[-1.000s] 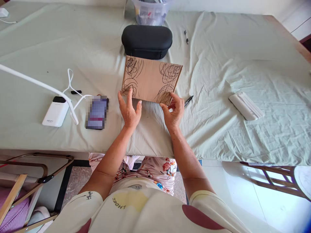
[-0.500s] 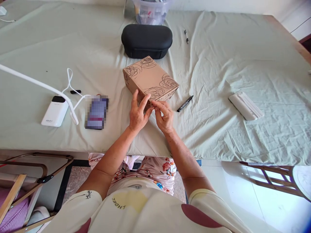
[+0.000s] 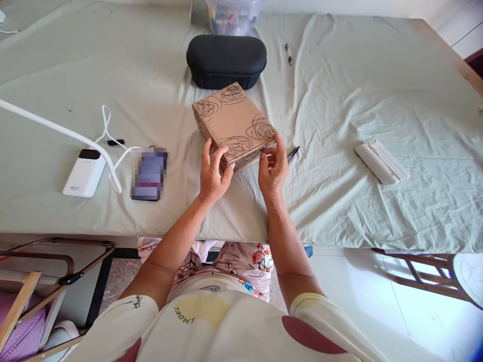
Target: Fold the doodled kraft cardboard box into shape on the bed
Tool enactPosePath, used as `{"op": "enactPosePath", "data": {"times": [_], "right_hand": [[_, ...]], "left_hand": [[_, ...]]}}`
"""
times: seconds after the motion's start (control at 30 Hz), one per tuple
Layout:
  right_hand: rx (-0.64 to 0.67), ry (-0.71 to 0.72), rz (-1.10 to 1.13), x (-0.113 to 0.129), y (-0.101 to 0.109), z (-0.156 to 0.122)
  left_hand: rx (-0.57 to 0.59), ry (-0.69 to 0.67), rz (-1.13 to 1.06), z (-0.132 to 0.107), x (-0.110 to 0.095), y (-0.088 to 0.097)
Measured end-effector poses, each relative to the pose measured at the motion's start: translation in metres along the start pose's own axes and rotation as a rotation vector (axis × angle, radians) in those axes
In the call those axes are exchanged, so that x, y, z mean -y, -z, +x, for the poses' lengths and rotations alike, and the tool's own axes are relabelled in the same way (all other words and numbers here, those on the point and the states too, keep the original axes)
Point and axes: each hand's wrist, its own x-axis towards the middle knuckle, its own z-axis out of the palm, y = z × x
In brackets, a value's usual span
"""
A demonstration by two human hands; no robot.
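A brown cardboard box point(image 3: 238, 119) with black scribbled swirls at the corners of its lid lies on the cloth, turned at an angle to me. My left hand point(image 3: 213, 173) grips its near left corner, with fingers along the side and on the top edge and the thumb at the front face. At the near right corner my right hand point(image 3: 273, 168) holds the box, its index finger up at the lid's corner and the other fingers curled against the front side. A black marker point(image 3: 293, 152) lies just right of that hand, which hides part of it.
Behind the box sit a black hard case point(image 3: 226, 61) and a clear plastic tub point(image 3: 234, 19). A pen point(image 3: 289, 54) lies at the back. To the left are a white power bank point(image 3: 85, 173), a cable and a phone point(image 3: 149, 175); a pale slim object point(image 3: 382, 162) lies right.
My right hand has moved right, from beside my left hand to the box's near right corner, and now covers part of the marker. The box has turned slightly.
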Motion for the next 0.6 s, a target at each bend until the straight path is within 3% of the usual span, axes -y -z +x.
{"op": "enactPosePath", "data": {"times": [0.23, 0.6], "right_hand": [[0.036, -0.154, 0.051, -0.008, -0.003, 0.001], [0.103, -0.228, -0.015, -0.014, 0.001, 0.0]], "left_hand": [[-0.054, 0.129, -0.028, 0.001, -0.009, 0.008], [-0.163, 0.167, -0.135, 0.004, -0.007, 0.009]]}}
